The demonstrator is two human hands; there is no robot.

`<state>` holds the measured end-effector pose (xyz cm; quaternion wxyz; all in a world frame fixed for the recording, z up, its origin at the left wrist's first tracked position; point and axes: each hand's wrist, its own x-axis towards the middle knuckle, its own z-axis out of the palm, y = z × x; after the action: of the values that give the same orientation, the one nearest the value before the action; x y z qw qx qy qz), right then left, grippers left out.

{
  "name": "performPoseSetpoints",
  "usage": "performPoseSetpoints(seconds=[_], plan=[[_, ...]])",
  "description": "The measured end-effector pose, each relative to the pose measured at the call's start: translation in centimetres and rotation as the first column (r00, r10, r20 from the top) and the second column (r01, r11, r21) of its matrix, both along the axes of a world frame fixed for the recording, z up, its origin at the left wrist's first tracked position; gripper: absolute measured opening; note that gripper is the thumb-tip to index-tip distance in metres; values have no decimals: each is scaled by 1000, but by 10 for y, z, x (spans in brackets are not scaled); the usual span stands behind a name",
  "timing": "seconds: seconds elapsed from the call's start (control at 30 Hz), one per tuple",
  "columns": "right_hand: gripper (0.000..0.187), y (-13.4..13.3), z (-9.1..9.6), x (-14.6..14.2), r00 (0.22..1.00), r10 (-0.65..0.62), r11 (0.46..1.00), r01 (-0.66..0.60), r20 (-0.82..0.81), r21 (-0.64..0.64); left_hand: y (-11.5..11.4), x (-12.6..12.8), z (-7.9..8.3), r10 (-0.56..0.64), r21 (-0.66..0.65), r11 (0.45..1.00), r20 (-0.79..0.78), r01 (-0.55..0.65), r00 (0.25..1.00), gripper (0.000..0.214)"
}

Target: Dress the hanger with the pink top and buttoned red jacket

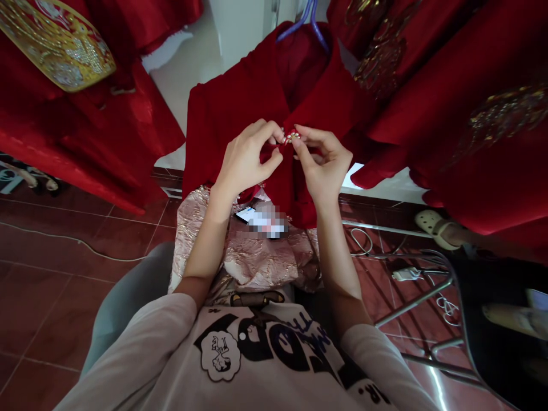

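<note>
Where the fingertips meet, a small beaded ornament (293, 137) sits at the front opening of a red jacket (244, 105), just below its collar. Right hand (324, 160): thumb and forefinger pinched on the ornament, no gap. Left hand (250, 157): forefinger curled against the ornament's left end, thumb apart and lower; can't tell whether those fingers grip anything (contact too small to read).

Directly above the fingers, a purple hanger (319, 34) runs into the jacket's neck. Below them, pink crinkled fabric (252, 264) covers the lap, with a smartphone (262, 221) lying on it, screen lit and partly pixelated. Closer to the body than that: white printed T-shirt (265, 365).

Left of the fingers, well apart: red garment with a gold embroidered panel (64, 51). Right of them: more red garments (428, 123), beaded in gold. Farther right and lower, a pale clog (432, 228) on another person's foot, a white plug adapter (406, 274) on tiled floor (47, 308), and a tubular metal chair frame (413, 303).
</note>
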<state>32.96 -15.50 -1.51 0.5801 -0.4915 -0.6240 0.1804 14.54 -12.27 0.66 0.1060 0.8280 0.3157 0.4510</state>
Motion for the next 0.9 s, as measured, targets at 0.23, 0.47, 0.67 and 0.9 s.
performPoseSetpoints(seconds=[0.23,0.47,0.67,0.9], plan=[[50,15,-20,9,995,94,983,-97,27,158,-13,5,8,110,-13,994,-125,-112,986,3],[46,15,-17,10,994,96,986,-101,47,132,-14,8,8,136,7,990,-180,-137,974,5],[46,16,-16,10,993,116,987,-117,15,113,-16,10,9,151,29,988,-232,-149,961,7],[42,19,-15,11,992,123,987,-126,31,104,-16,14,10,205,71,979,-274,-193,940,9]])
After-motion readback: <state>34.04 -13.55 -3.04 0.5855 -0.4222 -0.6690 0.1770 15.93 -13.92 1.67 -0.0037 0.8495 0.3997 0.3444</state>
